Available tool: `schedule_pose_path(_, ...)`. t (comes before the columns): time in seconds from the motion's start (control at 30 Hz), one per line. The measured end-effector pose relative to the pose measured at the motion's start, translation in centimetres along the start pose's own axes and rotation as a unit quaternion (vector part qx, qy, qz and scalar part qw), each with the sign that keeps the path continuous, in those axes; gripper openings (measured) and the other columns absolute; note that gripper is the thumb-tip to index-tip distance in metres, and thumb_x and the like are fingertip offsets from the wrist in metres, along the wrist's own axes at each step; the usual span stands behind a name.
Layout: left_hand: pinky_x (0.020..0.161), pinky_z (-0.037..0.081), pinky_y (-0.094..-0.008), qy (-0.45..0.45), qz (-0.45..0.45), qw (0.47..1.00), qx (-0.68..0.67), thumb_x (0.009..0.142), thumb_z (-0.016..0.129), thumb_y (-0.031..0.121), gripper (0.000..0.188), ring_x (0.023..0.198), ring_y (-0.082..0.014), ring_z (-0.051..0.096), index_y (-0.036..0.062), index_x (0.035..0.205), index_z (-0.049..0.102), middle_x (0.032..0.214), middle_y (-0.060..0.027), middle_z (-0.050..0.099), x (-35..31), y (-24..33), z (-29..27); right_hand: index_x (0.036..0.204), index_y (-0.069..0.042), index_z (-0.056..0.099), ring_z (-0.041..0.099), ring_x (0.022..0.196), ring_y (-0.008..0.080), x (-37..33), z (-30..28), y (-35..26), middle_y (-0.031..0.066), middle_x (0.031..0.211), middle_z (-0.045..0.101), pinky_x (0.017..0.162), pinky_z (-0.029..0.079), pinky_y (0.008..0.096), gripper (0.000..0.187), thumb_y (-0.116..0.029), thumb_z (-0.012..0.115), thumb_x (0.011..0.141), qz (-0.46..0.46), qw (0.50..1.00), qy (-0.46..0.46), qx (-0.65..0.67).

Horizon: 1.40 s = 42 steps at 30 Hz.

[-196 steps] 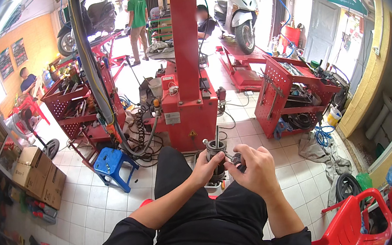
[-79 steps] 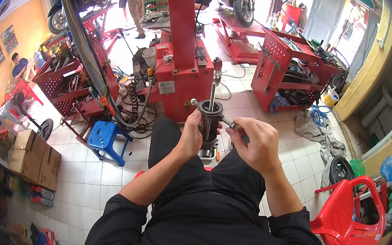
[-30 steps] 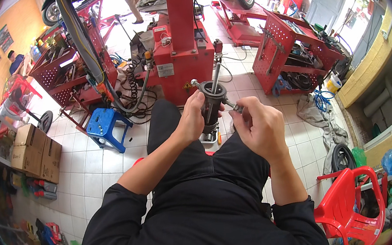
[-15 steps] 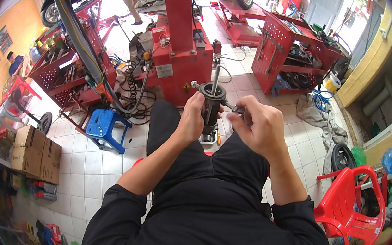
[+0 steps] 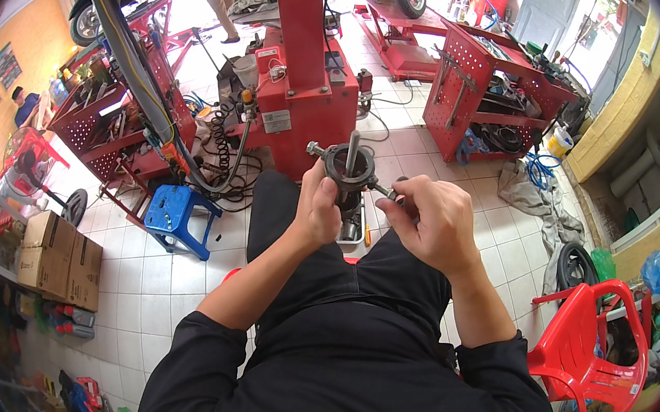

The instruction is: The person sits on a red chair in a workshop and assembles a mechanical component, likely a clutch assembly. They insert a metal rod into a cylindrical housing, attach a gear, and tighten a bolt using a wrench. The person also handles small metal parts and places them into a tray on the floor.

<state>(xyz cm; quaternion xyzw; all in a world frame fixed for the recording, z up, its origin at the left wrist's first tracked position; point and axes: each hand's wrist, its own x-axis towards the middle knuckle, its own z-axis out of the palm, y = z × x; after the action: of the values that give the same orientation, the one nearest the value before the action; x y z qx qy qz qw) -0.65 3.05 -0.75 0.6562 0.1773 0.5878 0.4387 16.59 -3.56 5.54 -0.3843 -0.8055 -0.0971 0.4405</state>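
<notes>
Above my lap is a dark metal cylinder (image 5: 333,170) with a round, open top ringed by a thick collar. A bright metal rod (image 5: 353,151) stands up out of its mouth. Side bolts stick out of the collar, one bolt (image 5: 313,149) at the left and another bolt (image 5: 382,190) at the right. My left hand (image 5: 318,214) is wrapped round the cylinder's left side, with some fingers hidden behind it. The thumb and fingers of my right hand (image 5: 435,217) close on the outer end of the right bolt. Below the cylinder, a light-rimmed tray (image 5: 363,233) holds metal parts, partly hidden.
A red machine with a post (image 5: 313,118) stands ahead. A blue stool (image 5: 175,214) is at left, near cardboard boxes (image 5: 47,256) and coiled hoses. Red tool carts flank the machine, one cart (image 5: 455,86) at right. A red chair (image 5: 597,338) stands at lower right.
The cylinder has tipped so that its open mouth faces me more, and its top has moved slightly left and nearer. My right hand has shifted a little down, still at the right bolt.
</notes>
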Motion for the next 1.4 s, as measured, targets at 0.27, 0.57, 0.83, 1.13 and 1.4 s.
schedule_pose_path(0.27, 0.072, 0.048, -0.0269, -0.003, 0.097, 0.993, 0.07, 0.079, 0.043, 0.066, 0.08, 0.08, -0.0156, 0.059, -0.0089, 0.107, 0.048, 0.087, -0.0134, 0.06, -0.1, 0.2, -0.4, 0.077, -0.008, 0.055, 0.053, 0.046, 0.0218, 0.4, -0.4, -0.4, 0.0039, 0.055, 0.054, 0.046, 0.038, 0.0327, 0.022, -0.023, 0.071, 0.074, -0.03, 0.999, -0.029, 0.03)
schedule_pose_path(0.57, 0.073, 0.048, -0.0279, 0.001, 0.098, 0.994, 0.047, 0.079, 0.042, 0.066, 0.08, 0.08, -0.0165, 0.059, -0.0081, 0.108, 0.047, 0.087, -0.0139, 0.059, -0.1, 0.4, -0.5, 0.079, -0.008, 0.054, 0.052, 0.045, 0.022, 0.5, -0.6, -0.5, 0.004, 0.055, 0.052, 0.045, 0.038, 0.0325, 0.018, -0.014, 0.069, 0.071, -0.021, 0.998, -0.031, 0.043)
schedule_pose_path(0.83, 0.075, 0.047, -0.0305, 0.018, 0.07, 0.997, -0.008, 0.083, 0.038, 0.066, 0.077, 0.083, -0.0173, 0.057, -0.0051, 0.11, 0.046, 0.09, -0.0133, 0.058, 0.0, 0.0, -0.6, 0.083, -0.007, 0.054, 0.053, 0.046, 0.0215, 0.4, -0.2, -0.7, 0.0044, 0.058, 0.054, 0.045, 0.038, 0.0321, 0.022, -0.015, 0.071, 0.072, -0.01, 0.999, -0.026, 0.042)
schedule_pose_path(1.13, 0.071, 0.048, -0.0285, 0.032, -0.037, 0.996, -0.075, 0.085, 0.036, 0.061, 0.068, 0.081, -0.0157, 0.057, -0.0017, 0.105, 0.052, 0.09, -0.0115, 0.06, -0.5, -0.6, 0.3, 0.088, -0.006, 0.056, 0.054, 0.049, 0.0209, 0.2, -0.4, 0.2, 0.0053, 0.061, 0.056, 0.046, 0.037, 0.0307, 0.022, -0.015, 0.07, 0.075, -0.033, 0.998, -0.028, -0.039)
schedule_pose_path(1.4, 0.071, 0.048, -0.029, 0.024, -0.025, 0.997, -0.064, 0.087, 0.035, 0.058, 0.064, 0.081, -0.0161, 0.058, -0.0014, 0.105, 0.05, 0.09, -0.012, 0.059, -0.3, -1.0, 0.3, 0.079, -0.006, 0.055, 0.051, 0.046, 0.0211, 0.2, -0.2, 0.3, 0.005, 0.056, 0.053, 0.045, 0.036, 0.0316, 0.02, -0.018, 0.07, 0.075, -0.044, 0.998, -0.022, -0.041)
